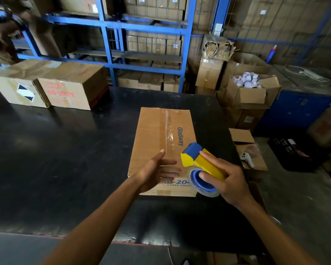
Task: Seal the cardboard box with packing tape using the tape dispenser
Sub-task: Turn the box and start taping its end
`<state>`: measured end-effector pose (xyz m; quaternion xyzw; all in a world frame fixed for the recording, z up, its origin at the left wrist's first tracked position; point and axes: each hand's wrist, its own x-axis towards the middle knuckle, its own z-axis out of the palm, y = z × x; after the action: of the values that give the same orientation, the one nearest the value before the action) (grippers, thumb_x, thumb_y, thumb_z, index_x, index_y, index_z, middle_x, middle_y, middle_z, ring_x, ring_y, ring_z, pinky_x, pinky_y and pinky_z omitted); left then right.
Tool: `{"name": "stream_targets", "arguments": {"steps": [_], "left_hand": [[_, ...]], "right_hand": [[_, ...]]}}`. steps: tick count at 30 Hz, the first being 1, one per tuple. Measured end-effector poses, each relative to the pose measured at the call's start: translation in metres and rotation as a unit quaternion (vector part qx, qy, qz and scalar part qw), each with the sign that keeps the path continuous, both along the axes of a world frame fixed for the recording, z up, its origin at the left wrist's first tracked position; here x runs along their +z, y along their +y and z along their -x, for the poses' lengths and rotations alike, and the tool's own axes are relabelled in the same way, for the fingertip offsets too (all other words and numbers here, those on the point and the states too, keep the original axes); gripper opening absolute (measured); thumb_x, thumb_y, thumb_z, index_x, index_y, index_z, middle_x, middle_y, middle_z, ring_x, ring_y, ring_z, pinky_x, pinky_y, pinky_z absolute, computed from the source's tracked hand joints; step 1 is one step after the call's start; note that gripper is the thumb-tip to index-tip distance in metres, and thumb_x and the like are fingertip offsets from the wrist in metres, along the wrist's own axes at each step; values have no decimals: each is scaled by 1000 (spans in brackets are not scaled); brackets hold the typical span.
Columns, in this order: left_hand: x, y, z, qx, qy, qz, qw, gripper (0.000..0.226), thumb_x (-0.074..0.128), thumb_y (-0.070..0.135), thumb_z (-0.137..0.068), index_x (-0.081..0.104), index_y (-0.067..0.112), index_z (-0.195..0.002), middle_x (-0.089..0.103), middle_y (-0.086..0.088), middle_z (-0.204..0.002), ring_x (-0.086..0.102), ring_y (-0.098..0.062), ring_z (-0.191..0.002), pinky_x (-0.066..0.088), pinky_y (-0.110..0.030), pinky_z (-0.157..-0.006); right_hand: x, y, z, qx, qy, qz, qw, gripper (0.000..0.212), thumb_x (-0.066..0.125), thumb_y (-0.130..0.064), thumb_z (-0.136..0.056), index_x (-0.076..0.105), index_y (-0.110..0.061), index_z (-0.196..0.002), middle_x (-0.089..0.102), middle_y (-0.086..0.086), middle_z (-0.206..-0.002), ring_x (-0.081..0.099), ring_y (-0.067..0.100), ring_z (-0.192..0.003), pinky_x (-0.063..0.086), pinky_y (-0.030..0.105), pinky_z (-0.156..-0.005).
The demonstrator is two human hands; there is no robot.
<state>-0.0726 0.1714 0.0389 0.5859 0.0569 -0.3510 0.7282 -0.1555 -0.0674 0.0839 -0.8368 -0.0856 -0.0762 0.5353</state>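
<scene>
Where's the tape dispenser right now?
In the head view, the tape dispenser is in the right hand, held over the near right corner of the cardboard box, beside the open left hand.

A single head-worn wide-angle camera looks forward and steeply down from above the near edge of a black worktable (55,159). The table fills the middle of the frame, close enough that both forearms reach in from the bottom corners. Beyond the table's far edge the view takes in blue steel shelving (149,29) stacked with cartons; to the table's right it drops to the warehouse floor. Wide-angle distortion bends the shelving uprights outward near the frame edges. No second view overlaps this one.
</scene>
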Motion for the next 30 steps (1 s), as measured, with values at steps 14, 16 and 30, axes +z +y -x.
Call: {"name": "stream_targets", "arguments": {"steps": [14, 16, 30], "left_hand": [[32, 26, 31, 87, 99, 71, 989, 26, 68, 16, -90, 69, 2, -112, 74, -18, -108, 71, -29, -100, 57, -41, -92], [28, 27, 31, 110, 111, 67, 985, 15, 66, 11, -93, 72, 3, -104, 76, -15, -99, 74, -24, -89, 60, -37, -86], [2, 44, 21, 372, -22, -129, 919, 11, 68, -6, -83, 75, -1, -76, 74, -19, -76, 64, -25, -59, 60, -35, -66]], "right_hand": [[-45, 15, -7, 88, -103, 196, 971, 63, 69, -41, -79, 48, -58, -136, 51, -22, -105, 57, 2, -94, 51, 19, -69], [-45, 19, -10, 98, -103, 182, 973, 63, 69, -42, -79, 47, -58, -136, 56, -10, -108, 59, 8, -100, 57, 28, -74], [-23, 23, -46, 176, -80, 303, 933, 57, 61, -71, -75, 37, -75, -127, 56, -10, -108, 58, 14, -102, 57, 37, -78]]}}
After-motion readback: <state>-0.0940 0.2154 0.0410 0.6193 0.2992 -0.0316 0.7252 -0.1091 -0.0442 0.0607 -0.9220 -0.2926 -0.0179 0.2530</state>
